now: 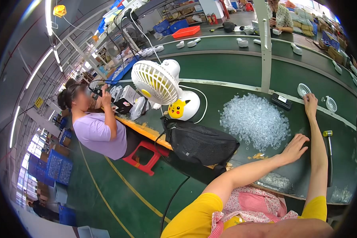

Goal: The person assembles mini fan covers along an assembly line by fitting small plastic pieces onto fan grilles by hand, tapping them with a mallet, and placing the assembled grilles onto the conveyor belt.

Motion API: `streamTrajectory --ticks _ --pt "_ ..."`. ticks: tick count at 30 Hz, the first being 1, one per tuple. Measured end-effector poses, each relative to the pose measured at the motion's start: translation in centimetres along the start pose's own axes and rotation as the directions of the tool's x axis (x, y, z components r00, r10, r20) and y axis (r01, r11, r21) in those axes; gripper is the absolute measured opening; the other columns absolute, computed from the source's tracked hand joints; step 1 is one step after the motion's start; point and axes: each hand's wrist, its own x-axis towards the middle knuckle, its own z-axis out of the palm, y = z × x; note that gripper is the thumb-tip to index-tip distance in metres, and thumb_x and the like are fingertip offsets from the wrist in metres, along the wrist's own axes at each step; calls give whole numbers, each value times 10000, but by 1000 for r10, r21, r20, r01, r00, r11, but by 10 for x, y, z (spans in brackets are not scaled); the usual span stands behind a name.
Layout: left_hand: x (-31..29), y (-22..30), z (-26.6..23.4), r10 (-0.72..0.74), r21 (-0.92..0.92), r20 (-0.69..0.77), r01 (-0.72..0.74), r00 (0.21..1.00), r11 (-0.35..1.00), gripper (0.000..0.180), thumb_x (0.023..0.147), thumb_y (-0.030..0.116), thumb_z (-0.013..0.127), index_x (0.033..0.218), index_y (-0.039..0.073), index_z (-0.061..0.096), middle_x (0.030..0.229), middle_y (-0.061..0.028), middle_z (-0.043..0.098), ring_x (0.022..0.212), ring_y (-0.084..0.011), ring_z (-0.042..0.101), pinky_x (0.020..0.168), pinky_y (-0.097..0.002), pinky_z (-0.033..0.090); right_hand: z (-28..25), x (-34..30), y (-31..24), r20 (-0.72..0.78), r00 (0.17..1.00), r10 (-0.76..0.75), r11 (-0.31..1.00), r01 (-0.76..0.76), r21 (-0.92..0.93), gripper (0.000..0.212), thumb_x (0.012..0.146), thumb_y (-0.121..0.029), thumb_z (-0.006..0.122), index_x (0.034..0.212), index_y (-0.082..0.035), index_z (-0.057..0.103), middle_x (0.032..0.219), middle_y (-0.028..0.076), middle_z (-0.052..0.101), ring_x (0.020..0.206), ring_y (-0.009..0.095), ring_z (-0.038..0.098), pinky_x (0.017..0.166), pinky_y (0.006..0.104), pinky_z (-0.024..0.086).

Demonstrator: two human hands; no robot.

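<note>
At centre right, the open left hand [295,147] is laid beside the heap of small clear plastic pieces [254,120]; the right hand [310,104] is touching a white round fan grille [304,90], grip unclear.

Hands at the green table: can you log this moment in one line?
left hand: open beside clear bead pile | right hand: reaching at white grille | hammer: lying untouched
</note>
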Motion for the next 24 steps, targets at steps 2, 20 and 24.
streamTrajectory --ticks 2,20,24 --pt "1 -1 4 -8 2 8 8 1000 1000 387 850 43 627 1205 -11 483 1208 -208 498 1172 -397 456 1014 -430 395 -17 -20 -4 -162 976 -145 985 158 69 138 886 -126 648 973 -22 626 1122 125 620 1045 330 556 939 403 411" --pt "12 2 -17 206 553 -47 -146 977 820 277 789 57 582 1065 31 569 934 -92 577 1022 -278 553 1149 -611 166 -170 -176 -113 233 964 -128 910 21 413 505 785 67 654 1253 -27 488 1330 148 498 1221 328 481 1023 395 372" --pt "11 -6 -21 268 435 -93 -203 959 877 289 803 50 550 1089 29 574 933 -100 589 954 -281 563 960 -443 383 -174 -174 -122 202 956 -212 946 148 289 558 761 74 657 1277 -43 480 1348 140 498 1256 324 462 1056 396 344"
